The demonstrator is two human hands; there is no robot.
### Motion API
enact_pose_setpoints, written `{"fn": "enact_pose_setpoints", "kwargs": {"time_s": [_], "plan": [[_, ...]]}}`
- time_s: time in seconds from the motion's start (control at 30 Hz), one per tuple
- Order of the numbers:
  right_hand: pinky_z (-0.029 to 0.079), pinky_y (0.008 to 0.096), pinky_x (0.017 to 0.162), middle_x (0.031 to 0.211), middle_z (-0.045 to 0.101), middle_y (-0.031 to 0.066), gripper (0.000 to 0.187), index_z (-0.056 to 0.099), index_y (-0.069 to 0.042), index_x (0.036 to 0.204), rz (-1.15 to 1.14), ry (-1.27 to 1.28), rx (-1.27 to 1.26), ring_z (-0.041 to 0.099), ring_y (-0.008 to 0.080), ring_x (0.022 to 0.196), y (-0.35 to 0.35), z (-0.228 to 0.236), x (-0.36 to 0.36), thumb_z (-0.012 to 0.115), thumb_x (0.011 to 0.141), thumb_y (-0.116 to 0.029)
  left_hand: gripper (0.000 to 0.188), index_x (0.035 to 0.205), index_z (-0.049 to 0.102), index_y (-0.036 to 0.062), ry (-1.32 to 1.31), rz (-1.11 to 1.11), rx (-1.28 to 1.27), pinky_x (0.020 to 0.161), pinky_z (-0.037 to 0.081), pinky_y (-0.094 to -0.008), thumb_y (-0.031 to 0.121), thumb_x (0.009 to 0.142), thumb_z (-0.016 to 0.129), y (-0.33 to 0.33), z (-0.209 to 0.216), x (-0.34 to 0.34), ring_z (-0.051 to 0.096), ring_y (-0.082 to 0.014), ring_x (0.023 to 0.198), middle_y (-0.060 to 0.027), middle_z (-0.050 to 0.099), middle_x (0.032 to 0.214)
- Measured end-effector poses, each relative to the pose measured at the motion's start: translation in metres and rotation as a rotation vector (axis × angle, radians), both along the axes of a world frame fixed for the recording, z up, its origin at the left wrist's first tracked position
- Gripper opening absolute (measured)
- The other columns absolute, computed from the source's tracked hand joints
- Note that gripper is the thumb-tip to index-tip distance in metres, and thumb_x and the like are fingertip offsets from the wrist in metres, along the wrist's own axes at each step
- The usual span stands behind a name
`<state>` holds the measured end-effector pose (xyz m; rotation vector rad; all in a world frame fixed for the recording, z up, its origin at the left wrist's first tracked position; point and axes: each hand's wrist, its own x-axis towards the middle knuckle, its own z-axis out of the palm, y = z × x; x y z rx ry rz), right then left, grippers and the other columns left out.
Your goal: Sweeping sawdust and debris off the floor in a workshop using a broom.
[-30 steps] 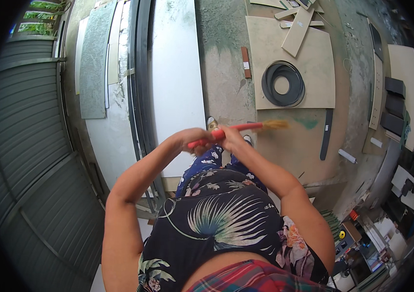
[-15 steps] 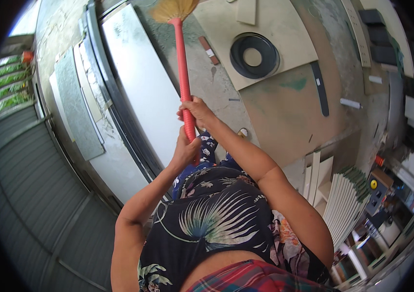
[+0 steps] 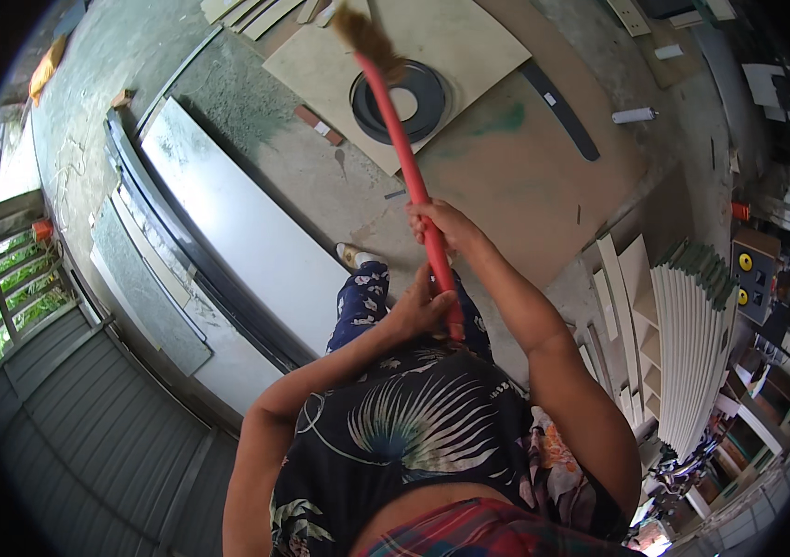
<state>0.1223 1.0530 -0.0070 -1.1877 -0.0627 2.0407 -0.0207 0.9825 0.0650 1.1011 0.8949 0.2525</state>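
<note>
Left grip (image 3: 421, 310), right grip (image 3: 445, 226), curled around red broom (image 3: 400, 139)

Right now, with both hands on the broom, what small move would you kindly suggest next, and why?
I'd probably ease the broom left, clear of the black ring, since it overlaps the ring in this view, though contact is unclear; the left hand and right hand both grip the broom, so control seems good.
</note>
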Motion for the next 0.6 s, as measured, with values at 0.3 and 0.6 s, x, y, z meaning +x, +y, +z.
{"fn": "enact_pose_setpoints", "kwargs": {"time_s": [0.3,0.6], "plan": [[0.040,0.0206,0.042,0.056,0.049,0.0002,0.015,0.051,-0.004,0.069,0.592,-0.091,-0.056,0.046,0.0067,0.045,-0.124,-0.026,0.089,0.057,0.075,-0.017,0.046,0.122,0.032,-0.0026,-0.015,-0.522,-0.548,0.069,0.048,-0.0277,0.020,0.085,0.047,-0.062,-0.040,0.121,0.059,-0.0208,0.081,-0.0141,0.056,0.087],[0.041,0.0253,0.043,0.055,0.054,0.0023,0.017,0.056,-0.003,0.069,0.720,-0.145,-0.108,0.050,0.0103,0.045,-0.147,-0.069,0.170,0.057,0.073,-0.020,0.044,0.123,0.031,0.0026,-0.168,-0.593,-0.287,0.075,0.047,-0.0335,0.014,0.084,0.046,-0.076,-0.059,0.174,0.058,-0.0221,0.085,-0.0185,0.055,0.100]]}}
